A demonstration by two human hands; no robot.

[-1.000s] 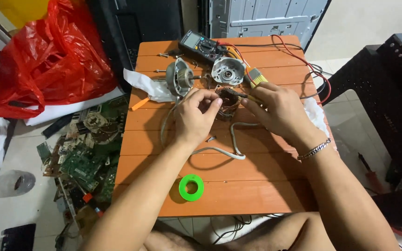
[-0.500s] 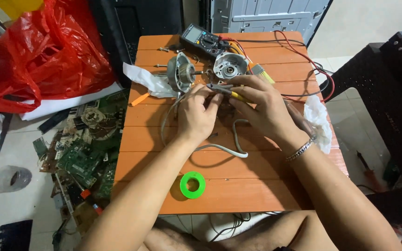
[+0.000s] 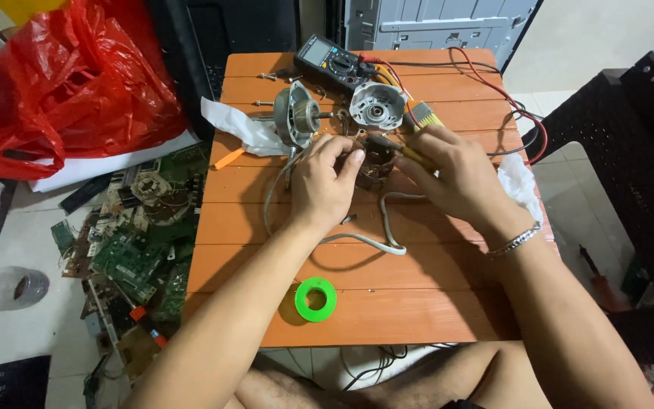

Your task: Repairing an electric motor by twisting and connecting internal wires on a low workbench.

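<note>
Holding a dismantled motor stator (image 3: 376, 163) in my left grip (image 3: 327, 182), my right grip (image 3: 448, 170) pinching a yellow-handled tool (image 3: 410, 155); end covers (image 3: 376, 104) lie beyond, reassembly remaining.

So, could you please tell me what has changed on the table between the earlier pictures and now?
Little has changed. The right hand has slid left and its brush now points at the motor part that both hands work on. The left hand keeps its grip there. The green tape roll, the meter and the grey cable stayed put.
</note>
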